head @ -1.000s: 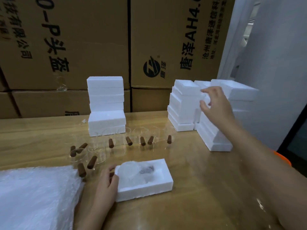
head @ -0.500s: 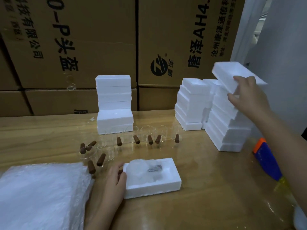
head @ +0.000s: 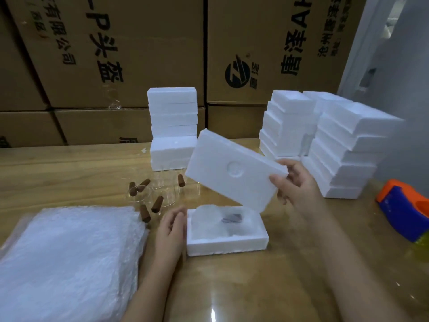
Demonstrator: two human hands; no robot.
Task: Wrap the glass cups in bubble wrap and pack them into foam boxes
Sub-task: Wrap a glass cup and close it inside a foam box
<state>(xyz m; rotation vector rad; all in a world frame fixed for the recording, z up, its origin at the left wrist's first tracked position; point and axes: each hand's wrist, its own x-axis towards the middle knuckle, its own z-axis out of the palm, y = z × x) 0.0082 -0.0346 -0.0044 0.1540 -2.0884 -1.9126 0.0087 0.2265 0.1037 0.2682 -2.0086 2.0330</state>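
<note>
An open foam box (head: 226,245) lies on the wooden table, with a bubble-wrapped cup (head: 220,219) inside it. My left hand (head: 171,231) rests flat against the box's left end. My right hand (head: 297,187) grips a white foam lid (head: 234,169) by its right edge and holds it tilted in the air above the box. Several clear glass cups with brown handles (head: 153,201) stand behind the box. A stack of bubble wrap sheets (head: 67,259) lies at the front left.
A pile of closed foam boxes (head: 173,126) stands at the back centre. Stacks of foam halves (head: 343,154) stand at the back right. An orange and blue tape dispenser (head: 404,210) sits at the right edge. Cardboard cartons (head: 139,54) form a wall behind the table.
My right hand has taken a foam lid off the right stack and brought it left and down over the open box. My left hand has stayed at the box's left end.
</note>
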